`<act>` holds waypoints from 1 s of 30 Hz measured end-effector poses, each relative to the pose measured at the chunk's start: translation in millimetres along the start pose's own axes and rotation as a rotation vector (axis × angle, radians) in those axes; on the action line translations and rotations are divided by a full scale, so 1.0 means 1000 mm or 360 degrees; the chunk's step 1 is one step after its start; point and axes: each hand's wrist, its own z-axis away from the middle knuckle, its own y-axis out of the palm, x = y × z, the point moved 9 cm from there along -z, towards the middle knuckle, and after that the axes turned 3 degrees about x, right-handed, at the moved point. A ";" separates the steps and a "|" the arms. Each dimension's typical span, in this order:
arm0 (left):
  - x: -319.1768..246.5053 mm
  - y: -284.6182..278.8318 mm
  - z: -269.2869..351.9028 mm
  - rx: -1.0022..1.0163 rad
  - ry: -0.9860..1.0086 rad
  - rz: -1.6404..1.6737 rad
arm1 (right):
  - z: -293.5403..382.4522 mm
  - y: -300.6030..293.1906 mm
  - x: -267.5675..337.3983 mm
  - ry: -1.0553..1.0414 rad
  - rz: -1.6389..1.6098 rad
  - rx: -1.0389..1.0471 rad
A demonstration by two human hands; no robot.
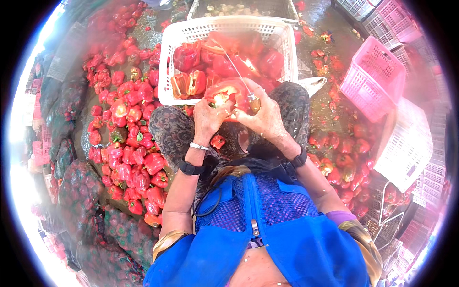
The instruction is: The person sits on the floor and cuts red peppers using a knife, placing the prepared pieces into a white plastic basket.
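Note:
An opened red bell pepper (226, 94) is held between both hands over the near rim of a white plastic crate (229, 22), its pale seeds and core showing. My left hand (211, 116) grips the pepper from the left, fingers at its opening. In my right hand (263, 114) is a knife (254, 102) with a short wooden handle and a thin blade pointing up and left over the crate; fingers of this hand also touch the pepper's right side. Halved and whole red peppers (187, 57) lie in the crate.
Loose red peppers (125, 168) are heaped on the floor at left, beside filled mesh sacks (80, 190). Another crate (244, 16) with pale pieces stands beyond. A pink crate (374, 79), a white crate (407, 145) and more peppers (344, 158) are at right. Scraps litter the wet floor.

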 end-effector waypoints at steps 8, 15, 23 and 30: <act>0.000 -0.001 0.008 0.0314 -0.0001 0.0358 | 0.002 -0.009 -0.025 0.0326 -0.0634 0.0056; 0.010 -0.022 0.008 0.0497 -0.0144 0.0718 | 0.006 -0.017 -0.038 0.0558 -0.0837 0.0197; 0.006 -0.065 -0.020 0.0034 -0.0139 0.1182 | -0.005 -0.053 -0.081 0.0635 -0.1309 -0.0206; -0.014 -0.021 -0.062 0.0289 -0.0361 0.1293 | -0.063 -0.118 -0.084 0.0405 -0.1637 -0.0583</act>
